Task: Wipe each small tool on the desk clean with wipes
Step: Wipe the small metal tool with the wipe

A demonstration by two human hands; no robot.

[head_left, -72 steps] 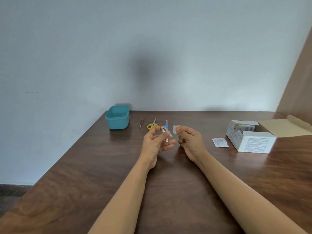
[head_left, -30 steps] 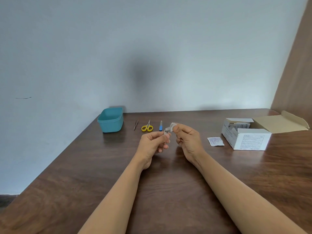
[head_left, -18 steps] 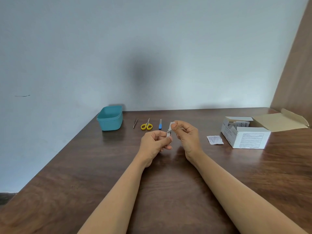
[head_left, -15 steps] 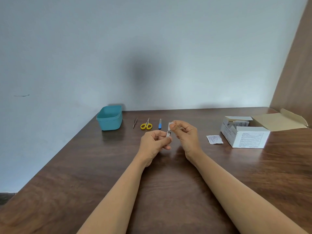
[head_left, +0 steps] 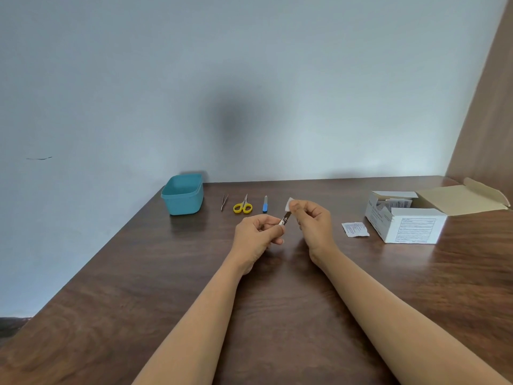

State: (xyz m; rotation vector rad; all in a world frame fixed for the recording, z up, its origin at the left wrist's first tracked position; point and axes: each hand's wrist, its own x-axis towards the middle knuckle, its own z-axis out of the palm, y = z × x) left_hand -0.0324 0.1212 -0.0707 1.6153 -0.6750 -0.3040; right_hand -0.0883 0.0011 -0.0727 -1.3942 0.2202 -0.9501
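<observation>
The left hand [head_left: 256,234] pinches a small metal nail clipper [head_left: 286,218] above the surface [head_left: 277,301]. The right hand [head_left: 312,220], fingers closed on a white wipe [head_left: 289,203], has slid from beside the clipper onto its tip, so wiping is underway; tweezers [head_left: 224,202], scissors [head_left: 243,206] and file [head_left: 265,204] wait behind.

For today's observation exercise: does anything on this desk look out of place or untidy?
Only slightly: a torn-open white wipe sachet lies loose on the brown wooden desk beside the open white cardboard box. The metal tweezers, yellow-handled scissors and blue-handled file lie in a neat row.
</observation>
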